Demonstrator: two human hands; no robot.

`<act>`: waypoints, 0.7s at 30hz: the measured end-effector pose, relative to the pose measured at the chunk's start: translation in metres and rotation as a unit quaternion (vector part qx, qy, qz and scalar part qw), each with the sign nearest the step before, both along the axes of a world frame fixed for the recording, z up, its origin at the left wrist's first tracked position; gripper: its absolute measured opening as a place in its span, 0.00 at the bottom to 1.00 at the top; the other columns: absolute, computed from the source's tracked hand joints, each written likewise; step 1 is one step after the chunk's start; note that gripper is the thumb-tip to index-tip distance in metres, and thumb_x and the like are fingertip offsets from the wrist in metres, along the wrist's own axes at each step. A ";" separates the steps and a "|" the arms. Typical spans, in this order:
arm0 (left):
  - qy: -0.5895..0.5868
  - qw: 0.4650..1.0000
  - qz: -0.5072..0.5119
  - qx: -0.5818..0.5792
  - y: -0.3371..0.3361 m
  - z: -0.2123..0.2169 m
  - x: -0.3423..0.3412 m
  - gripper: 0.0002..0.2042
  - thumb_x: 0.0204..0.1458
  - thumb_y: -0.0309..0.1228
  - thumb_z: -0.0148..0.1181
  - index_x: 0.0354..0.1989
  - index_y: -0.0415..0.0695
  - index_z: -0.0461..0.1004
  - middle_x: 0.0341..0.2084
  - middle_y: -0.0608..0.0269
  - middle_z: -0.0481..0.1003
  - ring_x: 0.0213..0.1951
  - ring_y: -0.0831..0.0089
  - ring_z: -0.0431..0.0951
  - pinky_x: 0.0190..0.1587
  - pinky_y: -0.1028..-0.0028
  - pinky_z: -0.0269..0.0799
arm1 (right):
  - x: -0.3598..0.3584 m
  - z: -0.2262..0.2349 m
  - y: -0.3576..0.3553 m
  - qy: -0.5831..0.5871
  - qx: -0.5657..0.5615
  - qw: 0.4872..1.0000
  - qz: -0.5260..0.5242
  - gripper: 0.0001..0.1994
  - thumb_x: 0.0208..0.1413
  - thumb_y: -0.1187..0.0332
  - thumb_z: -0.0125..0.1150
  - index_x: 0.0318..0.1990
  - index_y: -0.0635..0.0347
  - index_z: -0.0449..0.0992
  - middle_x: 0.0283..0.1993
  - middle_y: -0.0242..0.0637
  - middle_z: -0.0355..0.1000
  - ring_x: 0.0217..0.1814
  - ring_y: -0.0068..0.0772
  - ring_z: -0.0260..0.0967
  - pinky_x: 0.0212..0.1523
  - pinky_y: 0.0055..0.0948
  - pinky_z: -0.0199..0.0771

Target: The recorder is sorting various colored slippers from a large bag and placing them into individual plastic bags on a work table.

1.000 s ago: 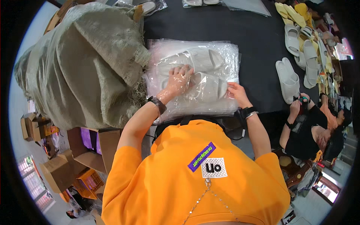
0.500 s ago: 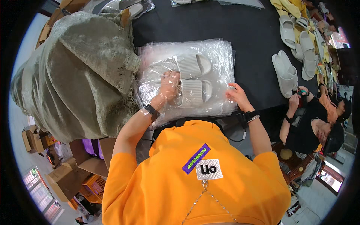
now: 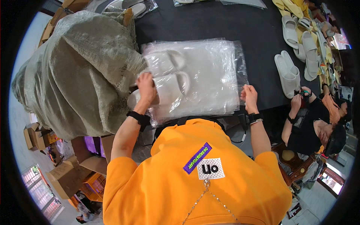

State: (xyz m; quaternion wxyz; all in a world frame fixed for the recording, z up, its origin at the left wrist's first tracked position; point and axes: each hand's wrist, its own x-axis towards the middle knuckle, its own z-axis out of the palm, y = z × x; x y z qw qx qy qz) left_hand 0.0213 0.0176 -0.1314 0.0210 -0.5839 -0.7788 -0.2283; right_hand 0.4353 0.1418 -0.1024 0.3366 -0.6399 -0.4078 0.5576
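A pair of pale grey slide sandals (image 3: 165, 85) lies side by side at the left of a stack of clear plastic bags (image 3: 213, 75), somewhat blurred. Glossy clear film shows about the sandals; whether they are wholly inside a bag I cannot tell. My left hand (image 3: 146, 88) is closed on the sandals' left end, fingers curled over it. At the stack's right side, my right hand (image 3: 249, 98) pinches the edge of a clear bag (image 3: 242, 67), whose film reaches past the rest of the stack.
A big grey-green woven sack (image 3: 82, 75) bulges at the left of the black table (image 3: 258, 41). Loose slides (image 3: 288, 73) lie at the right, where a person in black (image 3: 309, 125) works. Cardboard boxes (image 3: 67, 180) and an orange crate (image 3: 93, 185) stand at lower left.
The sandals have shifted left along with my left hand. My right hand has moved a little right, its fingers now closed on the bag's edge, which sticks out further.
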 end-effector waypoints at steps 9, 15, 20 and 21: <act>-0.621 0.703 0.151 0.313 0.008 0.100 -0.089 0.12 0.53 0.25 0.44 0.43 0.36 0.69 0.38 0.59 0.73 0.40 0.69 0.73 0.40 0.69 0.69 | 0.015 0.018 -0.008 -0.004 0.024 1.000 0.002 0.09 0.56 0.64 0.50 0.26 0.55 0.67 0.18 0.25 0.63 0.18 0.14 0.59 0.19 0.15 0.60; -0.598 0.726 0.081 0.331 0.020 0.163 -0.064 0.11 0.50 0.24 0.49 0.40 0.34 0.70 0.36 0.57 0.73 0.38 0.69 0.75 0.38 0.69 0.71 | -0.021 0.020 -0.020 0.021 -0.020 0.995 0.094 0.10 0.57 0.62 0.47 0.35 0.59 0.68 0.24 0.28 0.66 0.24 0.16 0.61 0.23 0.17 0.63; -0.404 0.892 0.005 0.205 0.060 0.151 0.041 0.09 0.43 0.20 0.47 0.33 0.38 0.70 0.28 0.56 0.72 0.34 0.66 0.71 0.37 0.71 0.65 | -0.038 0.003 -0.033 0.065 -0.028 0.982 0.176 0.10 0.55 0.68 0.49 0.43 0.62 0.66 0.26 0.31 0.67 0.25 0.18 0.63 0.23 0.18 0.64; -0.320 0.929 -0.009 0.186 0.068 0.129 0.062 0.08 0.40 0.20 0.47 0.31 0.38 0.69 0.28 0.50 0.71 0.33 0.55 0.70 0.37 0.65 0.65 | -0.043 0.003 -0.036 0.065 -0.028 0.981 0.181 0.10 0.55 0.68 0.49 0.43 0.62 0.66 0.26 0.31 0.67 0.25 0.18 0.63 0.23 0.18 0.64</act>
